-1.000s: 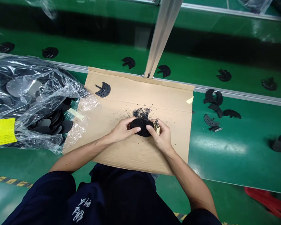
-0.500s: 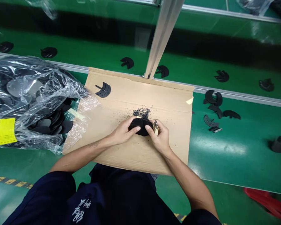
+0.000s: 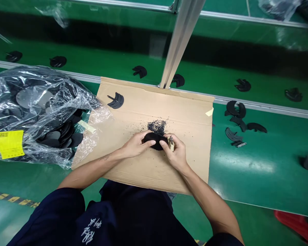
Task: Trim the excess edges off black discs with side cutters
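Observation:
Over the cardboard sheet (image 3: 133,172), my left hand (image 3: 137,145) pinches the left side of a dark black rounded piece (image 3: 156,141), thumb on top. Its right side is gripped by my right hand (image 3: 176,150), also with the thumb on top. A small cream-coloured tool with a metal end (image 3: 171,142) is tucked in the fingers of that same hand; its exact kind is unclear. Just beyond the piece lies a scatter of black shavings (image 3: 157,126). A curved black ribbed part (image 3: 116,100) rests at the sheet's upper left.
A clear plastic bag (image 3: 36,102) with black discs (image 3: 59,135) and a yellow label (image 3: 10,144) lies at left. Several curved black parts (image 3: 233,134) sit on the green table (image 3: 241,174) at right. Behind the cardboard rises a metal post (image 3: 181,44); more black parts (image 3: 140,71) lie beyond the rail.
The view has shifted slightly. The black piece has tilted a little in my hands, and both hands keep their hold on it.

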Motion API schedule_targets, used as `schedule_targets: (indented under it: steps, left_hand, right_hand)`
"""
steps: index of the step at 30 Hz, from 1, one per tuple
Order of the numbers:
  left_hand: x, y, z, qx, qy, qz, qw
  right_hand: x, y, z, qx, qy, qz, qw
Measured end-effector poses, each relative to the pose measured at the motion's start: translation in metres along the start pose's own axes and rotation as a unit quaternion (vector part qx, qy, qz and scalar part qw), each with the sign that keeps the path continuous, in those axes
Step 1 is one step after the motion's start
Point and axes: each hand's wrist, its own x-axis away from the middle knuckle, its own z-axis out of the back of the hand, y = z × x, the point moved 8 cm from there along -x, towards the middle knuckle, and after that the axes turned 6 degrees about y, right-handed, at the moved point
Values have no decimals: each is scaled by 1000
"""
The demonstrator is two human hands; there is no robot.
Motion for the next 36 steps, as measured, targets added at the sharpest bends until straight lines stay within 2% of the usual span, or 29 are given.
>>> schedule_targets:
  steps: [4, 7, 10, 13, 18, 20, 23, 29, 36]
  left_hand:
    - [1, 6, 6, -39, 11, -13, 999]
    - [3, 19, 7, -122, 13, -78, 989]
    - [5, 33, 0, -188, -10, -164, 968]
    - [3, 36, -6, -218, -37, -194, 956]
    - [-4, 36, 3, -159, 3, -151, 976]
    - [-3, 38, 4, -117, 5, -158, 981]
    - [2, 46, 7, -114, 21, -212, 970]
    - [18, 61, 15, -153, 74, -368, 914]
    - [24, 67, 10, -137, 57, -394, 907]
  right_hand:
    - [-2, -9, 2, 29, -25, 44, 998]
    - [-4, -26, 3, 80, -48, 141, 986]
    - [-2, -39, -3, 124, -93, 252, 955]
    - [-2, -44, -4, 132, -94, 314, 936]
    - [-4, -47, 1, 72, -54, 305, 948]
    - [-3, -48, 4, 45, -30, 290, 955]
    - [-1, -49, 4, 44, -18, 288, 957]
    - [6, -47, 0, 113, -37, 315, 942]
    - [15, -45, 0, 84, -33, 326, 941]
